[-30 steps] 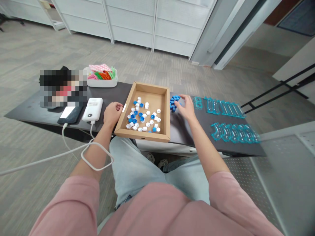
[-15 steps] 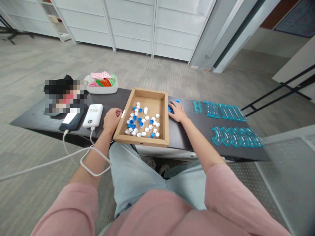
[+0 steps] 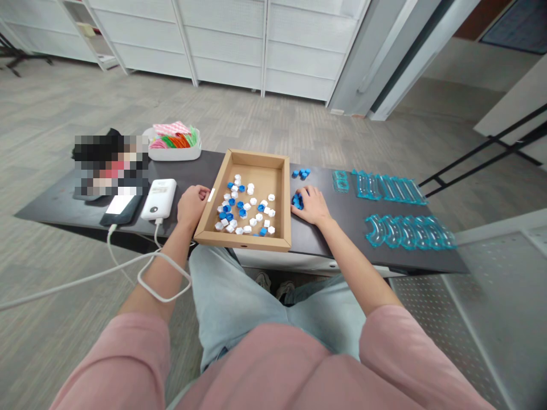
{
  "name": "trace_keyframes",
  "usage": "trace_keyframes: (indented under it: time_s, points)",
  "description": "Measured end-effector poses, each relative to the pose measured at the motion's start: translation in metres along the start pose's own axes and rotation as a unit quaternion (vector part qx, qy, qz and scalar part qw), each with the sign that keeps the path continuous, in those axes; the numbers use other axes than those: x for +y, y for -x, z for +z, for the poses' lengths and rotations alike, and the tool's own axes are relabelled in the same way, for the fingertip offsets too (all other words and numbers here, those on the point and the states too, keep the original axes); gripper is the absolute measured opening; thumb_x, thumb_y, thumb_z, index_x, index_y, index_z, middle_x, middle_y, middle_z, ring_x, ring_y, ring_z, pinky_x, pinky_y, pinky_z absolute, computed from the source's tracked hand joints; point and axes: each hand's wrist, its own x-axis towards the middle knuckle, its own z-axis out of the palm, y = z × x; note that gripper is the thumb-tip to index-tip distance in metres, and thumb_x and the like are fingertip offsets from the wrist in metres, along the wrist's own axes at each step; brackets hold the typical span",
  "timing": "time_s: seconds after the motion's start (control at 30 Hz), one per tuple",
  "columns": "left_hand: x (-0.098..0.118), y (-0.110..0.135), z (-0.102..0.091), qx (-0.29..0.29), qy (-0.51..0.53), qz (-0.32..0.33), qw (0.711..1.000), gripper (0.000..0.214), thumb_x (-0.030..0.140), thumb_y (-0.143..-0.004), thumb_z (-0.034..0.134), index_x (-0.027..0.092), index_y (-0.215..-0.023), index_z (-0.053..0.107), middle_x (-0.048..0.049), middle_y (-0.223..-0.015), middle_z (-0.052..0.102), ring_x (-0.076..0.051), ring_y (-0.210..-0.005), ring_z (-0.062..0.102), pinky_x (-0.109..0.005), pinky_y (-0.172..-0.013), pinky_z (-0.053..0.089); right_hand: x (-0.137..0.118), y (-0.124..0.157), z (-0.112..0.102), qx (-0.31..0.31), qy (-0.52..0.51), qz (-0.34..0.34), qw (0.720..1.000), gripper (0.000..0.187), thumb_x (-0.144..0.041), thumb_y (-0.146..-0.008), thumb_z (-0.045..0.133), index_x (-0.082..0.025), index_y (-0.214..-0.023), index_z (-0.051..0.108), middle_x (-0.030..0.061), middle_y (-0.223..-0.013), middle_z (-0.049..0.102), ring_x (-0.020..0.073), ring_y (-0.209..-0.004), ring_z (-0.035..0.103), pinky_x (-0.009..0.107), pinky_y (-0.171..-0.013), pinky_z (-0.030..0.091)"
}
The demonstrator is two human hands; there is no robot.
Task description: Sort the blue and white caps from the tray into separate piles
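Observation:
A shallow cardboard box (image 3: 243,244) lies in front of me, with loose white hexagonal pieces (image 3: 253,201) and blue ones scattered inside. My left hand (image 3: 192,206) rests at its left wall, fingers curled in and nothing visible in them. Along the right wall, my right hand (image 3: 311,205) is on the tabletop, palm down. Its fingers and thumb curve round a cluster of blue hexagonal pieces (image 3: 297,201), partly hidden under the hand. Farther back, several more blue pieces (image 3: 302,173) sit loose on the table.
Clear teal plastic parts lie at right: small ones (image 3: 341,181), straight ones (image 3: 401,191) and curved ones (image 3: 410,232). On the left are a white power bank (image 3: 159,199) with a cable (image 3: 106,272) crossing my left forearm, a phone (image 3: 122,206) and a white tub (image 3: 175,154) of colourful items.
My right hand has come nearer along the box's right side, bringing some blue pieces with it. Others now show uncovered behind it. The left hand keeps its place.

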Motion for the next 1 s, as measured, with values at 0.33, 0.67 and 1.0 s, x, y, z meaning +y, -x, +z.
trace_keyframes:
  time_s: [0.33,0.67,1.0]
  points:
    - [0.002,0.002,0.000,0.008,0.009,0.007,1.000,0.022,0.027,-0.107,0.067,0.019,-0.121,0.082,-0.0099,-0.121,0.081,-0.021,-0.103,0.070,-0.031,-0.089,0.051,-0.012,0.009,-0.009,0.003,-0.004,0.021,1.000,0.035,-0.044,-0.107,0.066,-0.024,-0.132,0.078,0.0209,-0.146,0.071,0.0420,-0.127,0.067,0.053,-0.104,0.059]
    - [0.001,0.000,0.001,0.007,0.003,0.010,1.000,0.023,0.027,-0.108,0.065,0.020,-0.121,0.082,-0.0098,-0.120,0.081,-0.021,-0.102,0.070,-0.031,-0.088,0.051,-0.013,0.012,-0.006,0.045,-0.026,0.074,0.996,0.037,-0.043,-0.102,0.072,-0.026,-0.134,0.079,0.0184,-0.150,0.070,0.0382,-0.120,0.071,0.045,-0.085,0.062]
    - [0.007,0.002,-0.003,-0.007,-0.001,0.003,1.000,0.026,0.028,-0.108,0.064,0.020,-0.122,0.084,-0.0123,-0.124,0.080,-0.025,-0.111,0.074,-0.035,-0.098,0.055,-0.001,0.009,-0.004,0.122,-0.126,0.087,0.981,0.031,-0.037,-0.090,0.077,-0.026,-0.118,0.082,0.0181,-0.140,0.071,0.0369,-0.117,0.075,0.052,-0.104,0.068]
